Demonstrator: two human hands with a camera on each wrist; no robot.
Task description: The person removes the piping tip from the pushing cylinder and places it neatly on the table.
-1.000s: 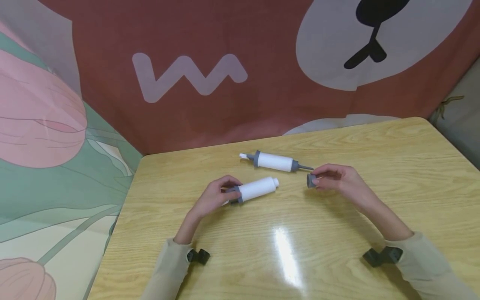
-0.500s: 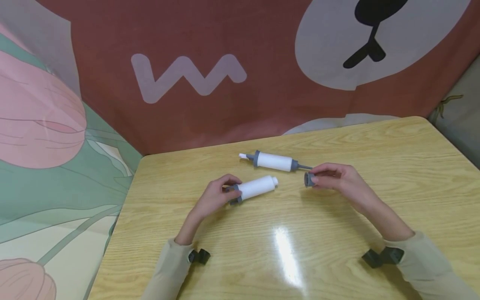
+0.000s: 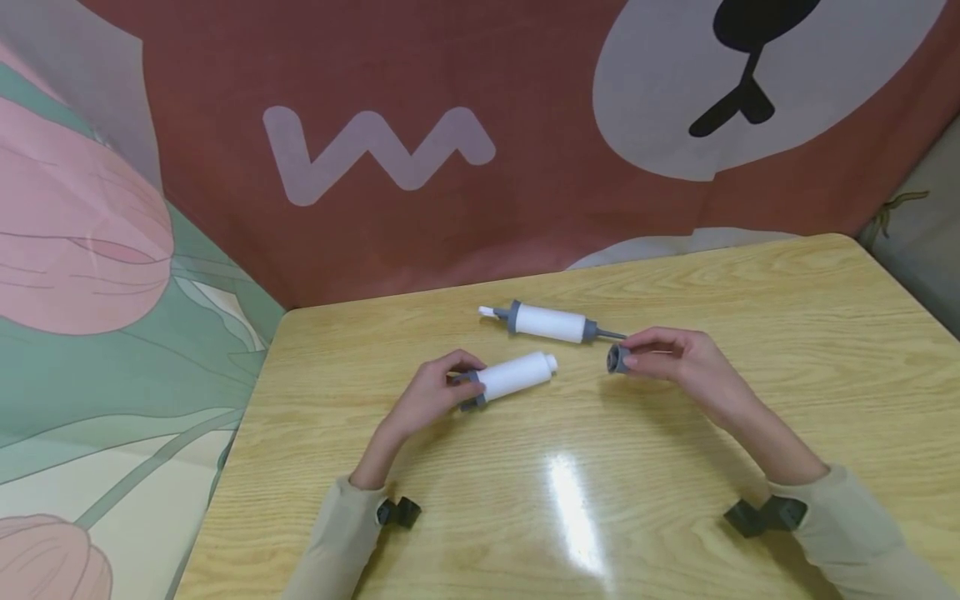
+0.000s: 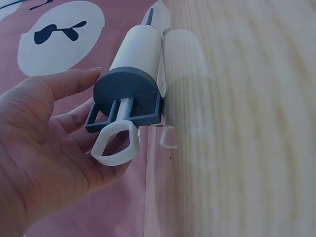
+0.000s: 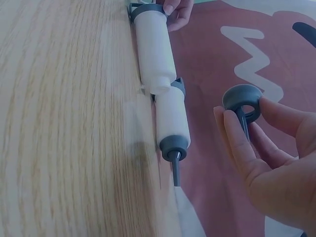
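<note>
Nearest the wearer, the black camera mounts (image 3: 399, 512) at both sleeves (image 3: 847, 525) sit low over the wooden table (image 3: 675, 550), and a wrist dropped too far could knock 1 of them on the surface. Beyond them, the left hand (image 3: 431, 390) has thumb and fingers bent round the grey collar of the near white syringe (image 3: 516, 377), only at its rear end. With the barrel unsupported along its length, a push on the front stub (image 3: 552, 363) could probably swing or roll it; whether the barrel touches the table I cannot tell. The white ring (image 4: 116, 143) on its plunger stands just behind the collar, close to the fingers, so a careless squeeze could shift the plunger. About level with that barrel, and apart from it, the right hand (image 3: 667, 358) pinches the grey nozzle cap (image 3: 617, 360) between thumb and fingertips, hollow end toward the stub, its thin stem (image 5: 242, 123) running back between the fingers. That pinch covers little of a small round part, so it could twist or slip free; were cap and stub to meet at a slant, the rim might catch. Farther off lies the other white syringe (image 3: 551, 323), nozzle fitted. Its narrow tip looks next to the right fingertips in the head view, though the right wrist view shows a gap; a sideways sweep could nudge it toward the red cloth (image 3: 525, 217) behind.
</note>
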